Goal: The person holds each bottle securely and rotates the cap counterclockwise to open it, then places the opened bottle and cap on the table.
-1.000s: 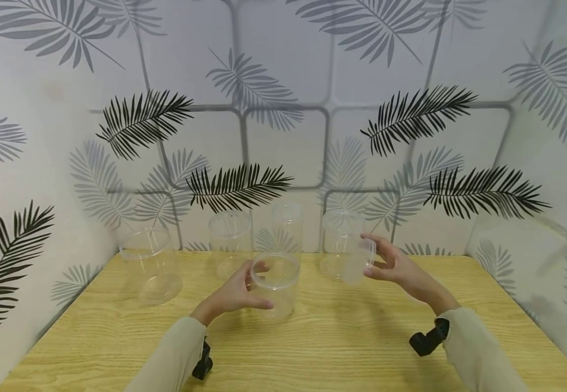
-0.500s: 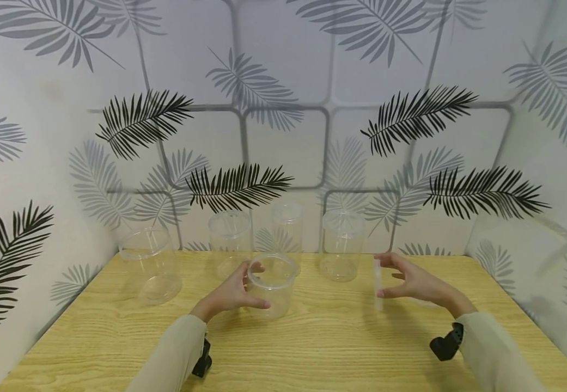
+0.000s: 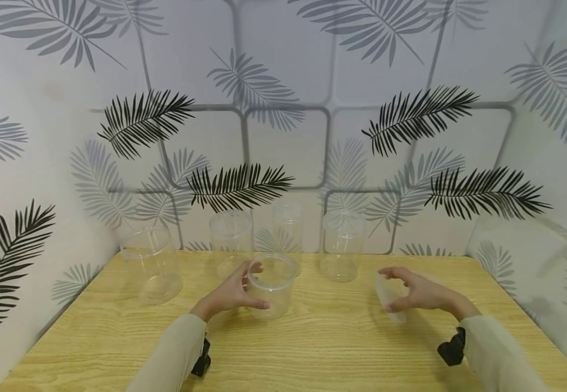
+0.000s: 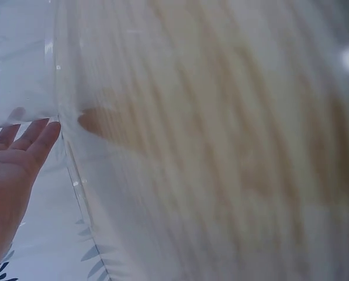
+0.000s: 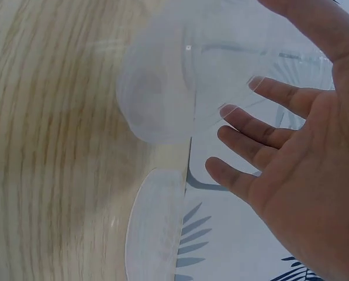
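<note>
In the head view, my left hand point(image 3: 229, 296) holds a short, clear, open-topped plastic jar point(image 3: 275, 302) by its left side, thumb in front and fingers behind. The jar stands upright near the middle of the wooden table. To the right, my right hand point(image 3: 422, 294) pinches a round translucent lid point(image 3: 387, 298) by its edge, tilted and apart from the jar. The right wrist view has the lid point(image 5: 156, 88) near the spread fingertips. In the left wrist view, fingers of the left hand point(image 4: 13, 164) touch clear plastic; much there is blurred.
Behind stand three clear jars: a wide one point(image 3: 231, 247), a narrow one point(image 3: 288, 231) and a tall one point(image 3: 342, 247). A larger jar point(image 3: 151, 272) stands at left. Another translucent disc point(image 5: 154, 234) lies on the table point(image 3: 332, 348). A patterned wall point(image 3: 283, 147) rises behind.
My right hand has moved right and lower with the lid, away from the tall back jar, and the lid has turned. The left hand and its jar have shifted only slightly left.
</note>
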`<state>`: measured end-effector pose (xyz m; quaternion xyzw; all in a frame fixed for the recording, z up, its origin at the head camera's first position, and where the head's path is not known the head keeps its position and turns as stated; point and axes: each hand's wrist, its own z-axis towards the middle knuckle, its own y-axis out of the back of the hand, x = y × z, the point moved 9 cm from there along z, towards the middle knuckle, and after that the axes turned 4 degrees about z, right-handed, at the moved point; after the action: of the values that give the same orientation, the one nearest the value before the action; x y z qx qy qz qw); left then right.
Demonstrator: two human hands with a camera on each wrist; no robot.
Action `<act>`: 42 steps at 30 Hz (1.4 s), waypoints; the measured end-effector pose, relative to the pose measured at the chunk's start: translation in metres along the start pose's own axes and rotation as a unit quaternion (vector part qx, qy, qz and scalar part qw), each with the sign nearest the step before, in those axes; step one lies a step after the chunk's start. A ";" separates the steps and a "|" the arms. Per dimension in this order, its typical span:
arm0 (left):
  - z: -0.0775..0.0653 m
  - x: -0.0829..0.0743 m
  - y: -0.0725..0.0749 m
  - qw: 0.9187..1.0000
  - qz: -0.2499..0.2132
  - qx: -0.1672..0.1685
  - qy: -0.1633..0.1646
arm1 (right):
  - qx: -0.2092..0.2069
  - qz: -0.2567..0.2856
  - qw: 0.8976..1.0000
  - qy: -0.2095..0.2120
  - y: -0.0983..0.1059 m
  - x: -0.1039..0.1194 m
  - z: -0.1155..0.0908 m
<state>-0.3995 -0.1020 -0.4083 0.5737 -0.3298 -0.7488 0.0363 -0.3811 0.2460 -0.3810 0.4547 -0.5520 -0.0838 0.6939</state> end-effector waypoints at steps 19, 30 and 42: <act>0.002 0.005 0.005 0.998 0.055 -0.017 0.007 | 0.016 -0.076 0.996 0.042 -0.023 -0.005 0.001; -0.001 0.005 0.009 0.997 0.056 -0.043 0.016 | 0.026 -0.091 0.992 0.086 -0.025 -0.006 -0.006; -0.004 0.003 0.011 0.998 0.049 -0.035 0.013 | -0.005 -0.078 0.994 0.073 -0.016 0.003 -0.002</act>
<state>-0.4003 -0.1139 -0.4052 0.5646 -0.3306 -0.7499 0.0978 -0.3723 0.2364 -0.3904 0.4980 -0.4621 -0.1066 0.7260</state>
